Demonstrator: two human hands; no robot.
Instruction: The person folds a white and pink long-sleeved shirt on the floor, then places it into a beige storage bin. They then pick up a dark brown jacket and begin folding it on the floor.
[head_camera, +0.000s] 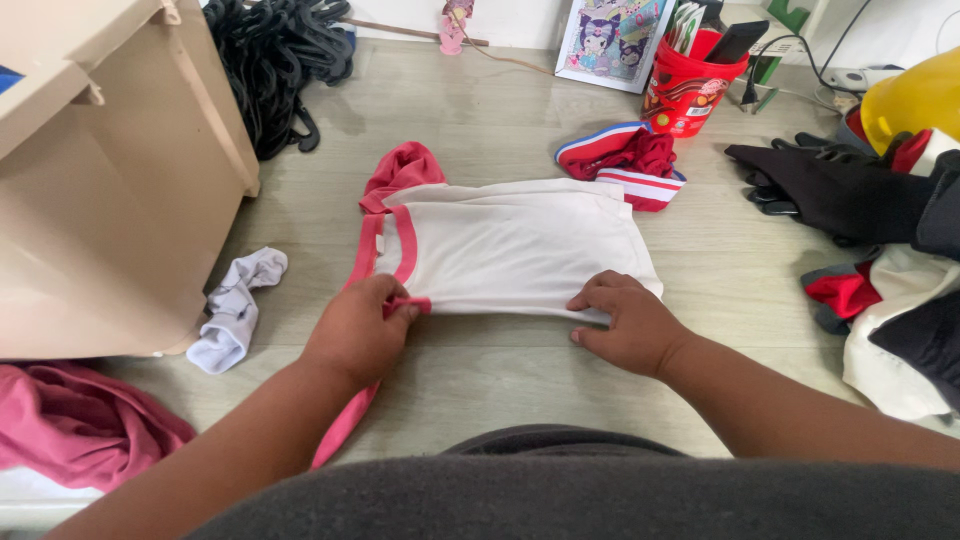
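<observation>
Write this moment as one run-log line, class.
left hand: pinching pink trim of white T-shirt | right hand: pressing shirt's near edge | shirt: lying on floor | white sock: left

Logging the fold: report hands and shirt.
Left hand pinching pink trim. Right hand flat on white shirt. White sock nearby, clear.

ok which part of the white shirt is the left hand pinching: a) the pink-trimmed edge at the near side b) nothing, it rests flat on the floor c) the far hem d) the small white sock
a: the left hand pinches the pink trim at the near edge of the white shirt, while the right hand presses the same edge flat.
</observation>
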